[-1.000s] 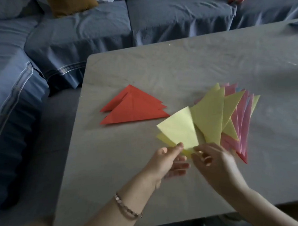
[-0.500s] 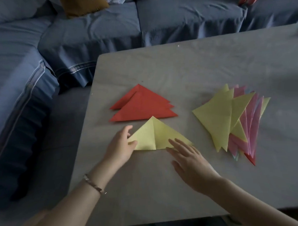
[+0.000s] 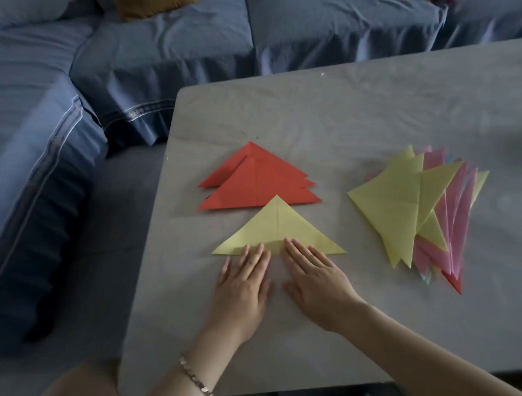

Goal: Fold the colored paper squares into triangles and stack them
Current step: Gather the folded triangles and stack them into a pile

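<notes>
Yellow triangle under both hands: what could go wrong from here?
1. The yellow triangle overlaps the lower edge of the red triangle stack with its tip; a forward push would likely knock that staggered stack further askew.
2. The left hand and right hand press only its near edge with flat fingers; the rest lies free, so its layers may slip.
3. The fanned pile of yellow and pink papers lies loose near the right forearm; a sweep could scatter it.

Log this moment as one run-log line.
left hand: flat on yellow triangle | right hand: flat on it too | red stack: under its tip
</notes>
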### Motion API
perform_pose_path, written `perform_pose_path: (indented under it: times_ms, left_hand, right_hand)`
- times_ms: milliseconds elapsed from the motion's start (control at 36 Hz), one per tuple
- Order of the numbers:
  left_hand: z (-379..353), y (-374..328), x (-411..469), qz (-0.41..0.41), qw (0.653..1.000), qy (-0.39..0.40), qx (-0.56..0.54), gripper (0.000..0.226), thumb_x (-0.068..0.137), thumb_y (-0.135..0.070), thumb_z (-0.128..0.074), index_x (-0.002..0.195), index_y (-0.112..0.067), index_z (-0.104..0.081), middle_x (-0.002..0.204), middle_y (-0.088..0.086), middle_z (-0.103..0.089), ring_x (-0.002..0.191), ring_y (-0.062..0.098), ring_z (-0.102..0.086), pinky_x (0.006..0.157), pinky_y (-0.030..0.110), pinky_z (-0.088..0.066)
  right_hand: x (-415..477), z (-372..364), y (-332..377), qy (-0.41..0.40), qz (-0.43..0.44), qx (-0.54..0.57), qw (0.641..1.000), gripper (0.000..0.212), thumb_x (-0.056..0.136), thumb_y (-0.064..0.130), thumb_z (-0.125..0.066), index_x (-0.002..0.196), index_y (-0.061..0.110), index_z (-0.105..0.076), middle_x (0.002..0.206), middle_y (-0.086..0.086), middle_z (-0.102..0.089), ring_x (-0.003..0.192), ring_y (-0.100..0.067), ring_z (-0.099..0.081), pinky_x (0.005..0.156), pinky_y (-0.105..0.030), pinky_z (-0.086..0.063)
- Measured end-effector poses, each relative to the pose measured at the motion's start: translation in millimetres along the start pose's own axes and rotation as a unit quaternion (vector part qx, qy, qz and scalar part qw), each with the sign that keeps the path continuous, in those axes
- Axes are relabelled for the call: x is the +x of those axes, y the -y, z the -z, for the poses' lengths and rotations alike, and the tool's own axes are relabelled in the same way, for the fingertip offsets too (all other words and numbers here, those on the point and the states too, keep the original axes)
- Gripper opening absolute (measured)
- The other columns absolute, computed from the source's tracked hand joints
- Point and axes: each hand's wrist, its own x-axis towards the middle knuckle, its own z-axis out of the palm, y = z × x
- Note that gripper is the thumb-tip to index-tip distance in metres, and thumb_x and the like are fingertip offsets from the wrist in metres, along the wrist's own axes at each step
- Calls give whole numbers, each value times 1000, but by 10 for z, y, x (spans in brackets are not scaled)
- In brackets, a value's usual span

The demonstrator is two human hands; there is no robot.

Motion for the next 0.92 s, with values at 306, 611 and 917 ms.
perform_pose_path:
  times_ms: [306, 611, 917]
  left_hand:
    - [74, 235, -172, 134, 990, -10, -39, 82, 80, -65, 7, 144, -24, -24, 150, -15, -11, 136, -2, -5, 114, 41, -3]
    - [443, 276, 257, 224, 974, -30, -14, 45, 83, -48, -58, 107, -10, -58, 106, 8, -60, 100, 30, -56, 83, 38, -42]
    - [507, 328, 448, 227, 945, -4, -236, 13, 82, -25, -65, 76, -21, -54, 74, -7, -57, 80, 21, -58, 65, 29, -39]
  right_hand:
    - [-404, 160, -470, 30, -73, -24, 997, 69, 97, 48, -8, 130, 5, -51, 138, -7, -46, 128, -16, -38, 106, -29, -19]
    - [-497, 107, -500, 40, -85, -15, 995, 73, 95, 54, -10, 133, 2, -45, 142, -9, -40, 132, -21, -33, 106, -34, -14]
    - [-446, 258, -544, -55, -38, 120, 991, 48, 87, 40, -39, 118, 9, -60, 130, -5, -55, 122, -25, -51, 102, -36, -33]
